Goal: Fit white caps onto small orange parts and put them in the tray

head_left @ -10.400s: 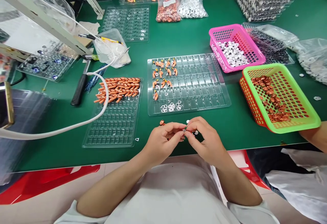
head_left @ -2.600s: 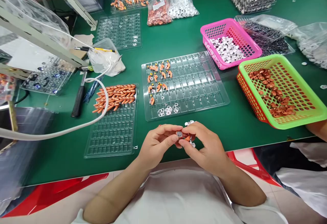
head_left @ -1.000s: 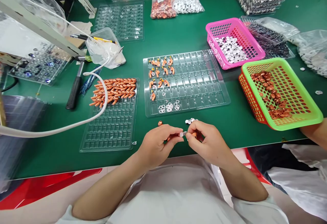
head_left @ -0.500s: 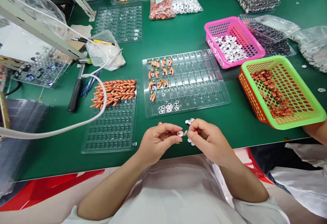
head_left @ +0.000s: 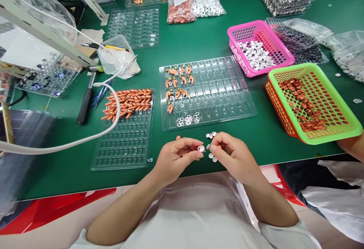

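Both hands work close together over the near edge of the green table [head_left: 216, 44]. My left hand [head_left: 178, 156] pinches a small round white-faced part [head_left: 201, 148] between thumb and forefinger. My right hand [head_left: 230, 156] is closed in a pinch beside it, on a tiny piece I cannot make out. A few loose white discs [head_left: 211, 135] and a small orange piece [head_left: 178, 137] lie on the table just beyond the fingers. Behind them sits a clear compartment tray [head_left: 222, 97] with several orange assembled pieces [head_left: 179, 82] and white rings [head_left: 189, 119].
A second clear tray [head_left: 125, 143] on the left holds rows of orange parts [head_left: 129, 103]. A pink basket [head_left: 257, 48] of white discs and a green basket [head_left: 313, 101] of brown rings stand right. A hammer [head_left: 85, 99], white cable [head_left: 71, 141] and bags lie farther off. Another person's arm [head_left: 352, 148] is at the right edge.
My hands have drawn slightly apart; the round part now sits in my left fingertips alone, with a small gap to my right fingers.
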A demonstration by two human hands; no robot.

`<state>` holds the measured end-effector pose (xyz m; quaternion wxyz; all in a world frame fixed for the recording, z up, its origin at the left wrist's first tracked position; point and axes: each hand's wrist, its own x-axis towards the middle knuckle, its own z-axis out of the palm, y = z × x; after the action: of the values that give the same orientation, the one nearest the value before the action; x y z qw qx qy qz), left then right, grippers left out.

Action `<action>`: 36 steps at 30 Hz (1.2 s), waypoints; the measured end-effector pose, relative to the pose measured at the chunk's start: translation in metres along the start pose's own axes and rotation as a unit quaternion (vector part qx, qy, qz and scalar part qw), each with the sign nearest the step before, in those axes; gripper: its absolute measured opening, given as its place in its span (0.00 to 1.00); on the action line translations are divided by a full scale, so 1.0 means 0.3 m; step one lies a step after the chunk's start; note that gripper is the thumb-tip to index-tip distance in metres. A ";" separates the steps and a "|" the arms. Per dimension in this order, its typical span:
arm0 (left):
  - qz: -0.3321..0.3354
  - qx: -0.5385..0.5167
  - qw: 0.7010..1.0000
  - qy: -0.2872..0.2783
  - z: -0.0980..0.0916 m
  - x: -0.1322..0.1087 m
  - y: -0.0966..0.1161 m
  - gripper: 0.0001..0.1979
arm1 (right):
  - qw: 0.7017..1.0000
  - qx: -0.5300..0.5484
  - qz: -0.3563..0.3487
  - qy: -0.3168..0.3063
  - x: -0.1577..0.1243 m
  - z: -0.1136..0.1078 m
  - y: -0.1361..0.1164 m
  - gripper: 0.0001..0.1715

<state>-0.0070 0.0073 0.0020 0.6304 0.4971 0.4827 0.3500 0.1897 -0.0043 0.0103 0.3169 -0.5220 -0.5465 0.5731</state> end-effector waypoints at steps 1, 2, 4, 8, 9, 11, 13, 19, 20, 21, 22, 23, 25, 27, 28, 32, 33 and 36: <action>-0.002 -0.003 1.000 -0.002 -0.001 -0.001 -0.001 0.08 | 1.000 0.000 -0.001 0.001 -0.002 0.000 0.001 0.10; -0.003 -0.005 1.000 -0.003 -0.002 -0.002 -0.003 0.07 | 1.000 -0.006 -0.004 0.002 -0.003 -0.001 0.003 0.10; -0.006 -0.007 1.000 -0.006 -0.005 -0.003 -0.007 0.07 | 0.999 -0.034 -0.014 0.015 -0.005 -0.008 0.008 0.10; -0.016 -0.014 1.000 -0.012 -0.012 -0.004 -0.007 0.07 | 0.981 -0.162 -0.049 0.100 -0.005 -0.049 0.037 0.09; -0.021 -0.020 0.999 -0.015 -0.013 -0.004 -0.005 0.07 | 0.971 -0.197 -0.053 0.125 -0.005 -0.064 0.049 0.09; -0.032 -0.039 0.999 -0.020 -0.015 -0.004 -0.002 0.07 | 0.951 -0.257 -0.058 0.158 -0.007 -0.095 0.073 0.09; -0.040 -0.057 0.997 -0.022 -0.016 -0.006 -0.001 0.07 | 0.933 -0.309 -0.054 0.173 -0.009 -0.122 0.096 0.09; -0.042 -0.061 0.997 -0.023 -0.009 -0.005 -0.013 0.08 | 0.890 -0.423 -0.068 0.156 -0.010 -0.144 0.142 0.09; -0.038 -0.055 0.998 -0.022 -0.008 -0.006 -0.015 0.08 | 0.882 -0.439 -0.074 0.157 -0.009 -0.141 0.147 0.08; -0.031 -0.045 0.998 -0.021 -0.007 -0.007 -0.018 0.08 | 0.872 -0.454 -0.081 0.163 -0.009 -0.138 0.150 0.06; -0.023 -0.029 0.999 -0.017 -0.006 -0.008 -0.021 0.08 | 0.862 -0.467 -0.090 0.174 -0.010 -0.134 0.151 0.04; -0.014 -0.009 1.000 -0.013 -0.005 -0.010 -0.023 0.08 | 0.853 -0.476 -0.103 0.189 -0.012 -0.129 0.150 0.04; 0.005 0.041 0.999 -0.005 -0.006 -0.014 -0.028 0.09 | 0.843 -0.471 -0.143 0.217 -0.021 -0.118 0.137 0.08; 0.029 0.090 0.995 -0.003 -0.007 -0.016 -0.029 0.09 | 0.855 -0.432 -0.198 0.207 -0.034 -0.103 0.114 0.09; 0.042 0.112 0.993 -0.007 -0.008 -0.016 -0.029 0.09 | 0.868 -0.401 -0.228 0.182 -0.040 -0.094 0.101 0.10; 0.100 0.164 0.980 -0.043 -0.008 -0.008 -0.018 0.07 | 0.900 -0.291 -0.319 0.056 -0.045 -0.052 0.065 0.14; 0.115 0.173 0.977 -0.056 -0.008 -0.006 -0.014 0.07 | 0.900 -0.278 -0.333 0.043 -0.040 -0.042 0.063 0.14; 0.143 0.191 0.968 -0.080 -0.009 -0.002 -0.007 0.08 | 0.899 -0.255 -0.356 0.018 -0.023 -0.022 0.069 0.17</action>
<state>-0.0097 0.0069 0.0001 0.5037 0.6987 0.4125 0.2966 0.2021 -0.0129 -0.0070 0.3654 -0.3658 -0.8175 0.2535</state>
